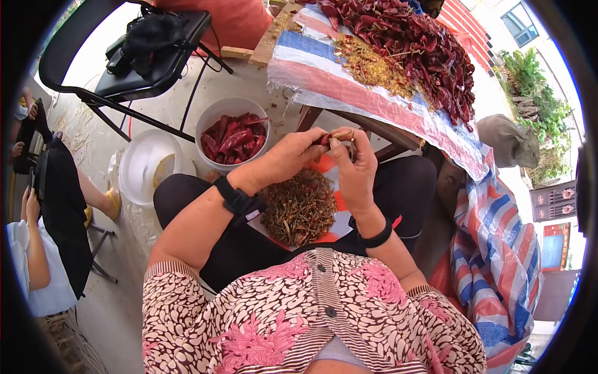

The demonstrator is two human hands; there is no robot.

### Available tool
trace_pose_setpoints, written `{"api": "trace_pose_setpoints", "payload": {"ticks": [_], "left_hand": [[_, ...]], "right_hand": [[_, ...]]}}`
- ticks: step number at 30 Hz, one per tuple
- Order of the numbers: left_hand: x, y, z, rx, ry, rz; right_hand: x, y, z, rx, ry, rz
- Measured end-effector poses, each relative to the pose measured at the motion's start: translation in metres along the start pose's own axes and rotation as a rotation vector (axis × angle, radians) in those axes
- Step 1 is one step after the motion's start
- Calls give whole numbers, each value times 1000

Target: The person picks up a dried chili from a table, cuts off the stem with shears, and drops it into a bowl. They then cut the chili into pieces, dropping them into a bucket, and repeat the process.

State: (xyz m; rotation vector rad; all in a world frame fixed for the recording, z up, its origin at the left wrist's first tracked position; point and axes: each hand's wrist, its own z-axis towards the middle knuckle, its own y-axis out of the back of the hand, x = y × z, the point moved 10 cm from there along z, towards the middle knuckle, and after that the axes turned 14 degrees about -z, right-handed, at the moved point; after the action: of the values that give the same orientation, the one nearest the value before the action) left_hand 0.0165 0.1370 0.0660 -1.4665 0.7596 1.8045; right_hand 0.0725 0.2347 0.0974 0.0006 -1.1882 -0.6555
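A dried red chili pepper (325, 139) is between my two hands, mostly hidden by the fingers. My left hand (289, 156) has its fingers closed round it. From the other side, my right hand (354, 163) pinches at its end with thumb and forefinger. Below them, between my legs, lies a heap of stems and chili scraps (300, 209) on a red-and-white sheet. To the left stands a white bucket (200, 134) partly filled with red chili peppers (234, 140).
A table covered with a striped tarp (324, 81) bears a large pile of dried chilies (411, 47) and loose yellow seeds (374, 65). At left are another white bucket (132, 177) and a black folding chair (149, 81) with a bag. Another person (40, 249) sits at far left.
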Motion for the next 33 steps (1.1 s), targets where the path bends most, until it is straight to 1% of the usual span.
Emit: {"api": "trace_pose_setpoints", "payload": {"ticks": [2, 3, 6, 9, 12, 13, 14, 17, 19, 22, 26, 28, 31, 33], "left_hand": [[1, -2, -1, 33, 62, -14], [4, 0, -2, 15, 87, -28], [13, 3, -6, -9, 151, -29], [18, 3, -7, 19, 167, 12], [12, -3, -11, 48, 118, -51], [7, -5, -12, 57, 96, -84], [1, -7, -13, 66, 73, -117], [-11, -9, -17, 95, 123, -96], [-16, -11, -18, 121, 86, -91], [-23, -13, -19, 149, 22, -74], [-30, -17, -22, 195, -34, -95], [-28, -17, -24, 204, -14, -77], [-26, -16, -25, 202, -18, -80], [-24, -16, -25, 190, 5, -155]], "right_hand": [[28, -1, -2, 4, 224, -247], [41, -3, -5, 4, 336, -370], [28, -5, -3, 44, 202, -370], [33, -7, -7, 73, 273, -462], [8, -8, -8, 146, -105, 25], [12, -9, -8, 131, -78, 130], [7, -10, -9, 149, -160, 180], [-6, -11, -16, 204, -379, 360], [-13, -16, -19, 243, -488, 519], [-21, -22, -24, 289, -645, 629], [-24, -33, -34, 426, -787, 834], [-28, -38, -39, 511, -850, 909], [-25, -45, -42, 629, -841, 1019], [-22, -36, -35, 448, -749, 903]]}}
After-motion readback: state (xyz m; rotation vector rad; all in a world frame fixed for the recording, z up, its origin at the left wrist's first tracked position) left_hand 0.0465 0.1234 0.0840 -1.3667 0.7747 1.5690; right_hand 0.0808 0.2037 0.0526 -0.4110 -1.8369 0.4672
